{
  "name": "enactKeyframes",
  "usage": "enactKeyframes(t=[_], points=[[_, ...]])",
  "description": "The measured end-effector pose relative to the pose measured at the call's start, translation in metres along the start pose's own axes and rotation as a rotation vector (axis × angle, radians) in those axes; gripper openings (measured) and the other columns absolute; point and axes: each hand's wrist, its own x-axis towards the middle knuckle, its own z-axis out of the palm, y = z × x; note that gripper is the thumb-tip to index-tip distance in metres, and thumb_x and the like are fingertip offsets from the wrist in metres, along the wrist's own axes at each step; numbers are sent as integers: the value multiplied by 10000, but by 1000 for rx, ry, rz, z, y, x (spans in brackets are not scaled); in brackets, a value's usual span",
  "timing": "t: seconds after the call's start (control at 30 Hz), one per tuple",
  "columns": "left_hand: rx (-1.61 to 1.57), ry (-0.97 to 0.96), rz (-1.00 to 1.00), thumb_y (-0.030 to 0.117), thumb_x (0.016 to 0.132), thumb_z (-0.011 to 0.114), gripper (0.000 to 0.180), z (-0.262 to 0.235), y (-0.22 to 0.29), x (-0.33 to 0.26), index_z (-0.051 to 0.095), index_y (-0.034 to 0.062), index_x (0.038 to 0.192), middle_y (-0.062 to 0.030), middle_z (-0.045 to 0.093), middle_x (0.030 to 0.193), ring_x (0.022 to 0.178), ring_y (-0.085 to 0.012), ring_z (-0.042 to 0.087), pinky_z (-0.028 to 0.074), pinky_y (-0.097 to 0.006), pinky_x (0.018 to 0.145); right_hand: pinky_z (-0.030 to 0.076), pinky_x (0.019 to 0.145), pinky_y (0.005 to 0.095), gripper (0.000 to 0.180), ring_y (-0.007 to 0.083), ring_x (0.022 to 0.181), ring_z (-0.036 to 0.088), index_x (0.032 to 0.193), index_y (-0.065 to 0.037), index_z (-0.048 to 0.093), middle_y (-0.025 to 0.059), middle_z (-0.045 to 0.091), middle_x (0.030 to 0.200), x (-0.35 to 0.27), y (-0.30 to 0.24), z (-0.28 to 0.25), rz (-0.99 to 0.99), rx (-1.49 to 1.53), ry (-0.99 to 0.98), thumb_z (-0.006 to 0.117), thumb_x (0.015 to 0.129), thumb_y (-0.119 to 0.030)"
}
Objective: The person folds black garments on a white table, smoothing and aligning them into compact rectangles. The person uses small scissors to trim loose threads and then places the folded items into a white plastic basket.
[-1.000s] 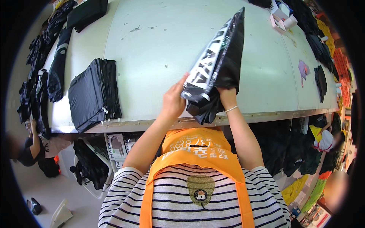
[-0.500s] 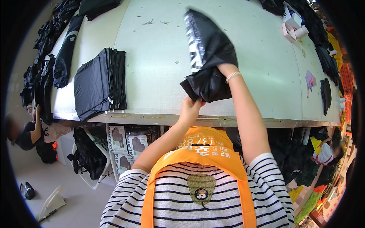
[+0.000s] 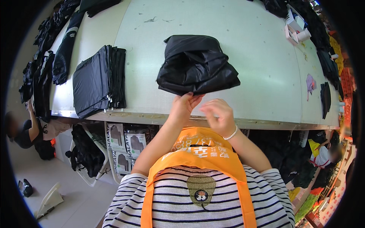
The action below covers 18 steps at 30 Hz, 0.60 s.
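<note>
A glossy black plastic bag (image 3: 197, 68) is bunched up in front of me over the table, with a creased hollow on its upper side. What lies inside it, if anything, cannot be made out. My left hand (image 3: 183, 108) pinches the bag's near edge, thumb on top. Just to the right and closer to my body, my right hand (image 3: 220, 115) is off the bag, its fingers loosely bent, somewhat apart and slightly blurred, with nothing seen in them. Left of the bag, a stack of flat black plastic bags (image 3: 93, 79) lies near the table's front edge.
The pale table (image 3: 262, 76) has a metal front edge. Dark garments (image 3: 62, 53) line its left side. At the far right are a small box (image 3: 292, 35) and a purple scrap (image 3: 310, 83). Below the table, printed packages (image 3: 123, 146) stand beside a white basket (image 3: 97, 152).
My right hand has come out from the bag's far side and drawn back toward me. The bag has swung down from its raised tilt; its white-printed side no longer shows. My left hand keeps its grip.
</note>
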Motion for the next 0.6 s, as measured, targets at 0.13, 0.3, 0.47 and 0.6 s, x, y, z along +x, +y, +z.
enactKeyframes(t=[0.13,0.3,0.47,0.6], points=[[438,104,101,196,897,566,247,6,13,-4,582,-49,924,-132,656,933,865,-189,629,504,-313,860,470,781,278,336,142,864,613,1098,-3,569,77,647,979,-14,35,31,644,598,315,567,932,-294],[1405,-273,149,191,853,656,201,34,75,-29,692,0,903,-75,680,787,762,-137,642,500,-266,698,488,869,332,298,211,923,644,1139,-15,524,106,637,1051,4,34,29,762,1120,345,502,964,-256],[1857,-123,799,244,844,612,252,61,117,11,679,3,873,-180,673,863,847,-349,628,493,-412,777,493,864,332,289,233,980,649,1197,-23,489,113,627,1112,10,21,17,748,1171,317,447,983,-213],[2116,-235,554,228,873,550,277,79,101,31,643,-23,945,-197,650,978,952,-376,595,479,-430,827,502,821,311,300,229,946,663,1211,-15,482,109,622,1120,11,18,17,778,1106,280,431,984,-205]])
